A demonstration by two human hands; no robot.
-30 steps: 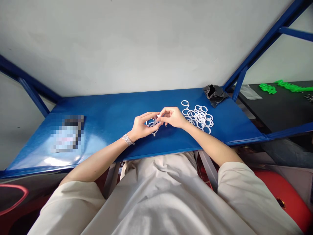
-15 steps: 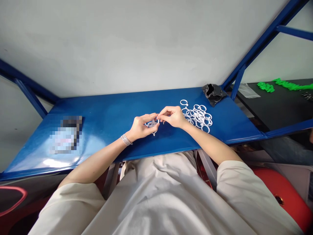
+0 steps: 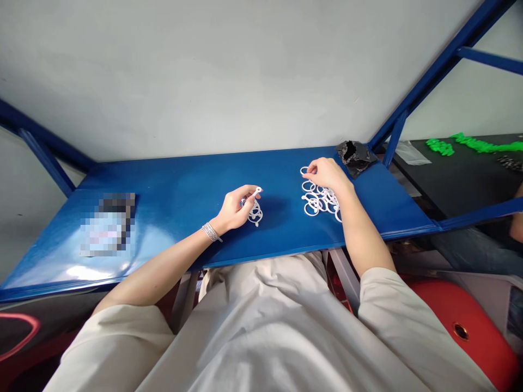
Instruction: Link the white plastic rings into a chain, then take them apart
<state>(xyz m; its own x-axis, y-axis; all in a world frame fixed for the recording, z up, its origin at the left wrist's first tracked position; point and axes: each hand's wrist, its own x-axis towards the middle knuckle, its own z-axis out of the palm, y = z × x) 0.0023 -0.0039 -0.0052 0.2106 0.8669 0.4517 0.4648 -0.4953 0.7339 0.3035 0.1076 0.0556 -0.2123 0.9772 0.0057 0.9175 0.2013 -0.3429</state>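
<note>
White rings [image 3: 326, 193] lie in two groups on your table [image 3: 196, 190]: a loose, overlapping pile at right, part hidden under your right hand [image 3: 311, 171], and a small cluster [image 3: 256, 219] near the middle, just right of your left hand [image 3: 254, 196].

Left hand: thumb and index closed on a white piece [image 3: 257, 191], apparently another ring seen edge-on, round tab up. That pinch probably leaves the tab exposed and the piece steady while the other hand is away. Cluster sits under and beside those fingers; can't tell if the held piece is joined to it.

Right hand: fingers bent, tips drawn in at a single ring [image 3: 302, 171] on the pile's far left edge. Contact looks likely; can't tell if you're gripping it or only touching. Being at the edge, it's probably easier to pick out than the tangled ones.

Pile's spot at right likely suits right-hand reach, with bare table between it and the cluster to keep the groups apart. Black bag [image 3: 354, 156] is open, just beyond the pile at far right, clear of both hands.
</note>
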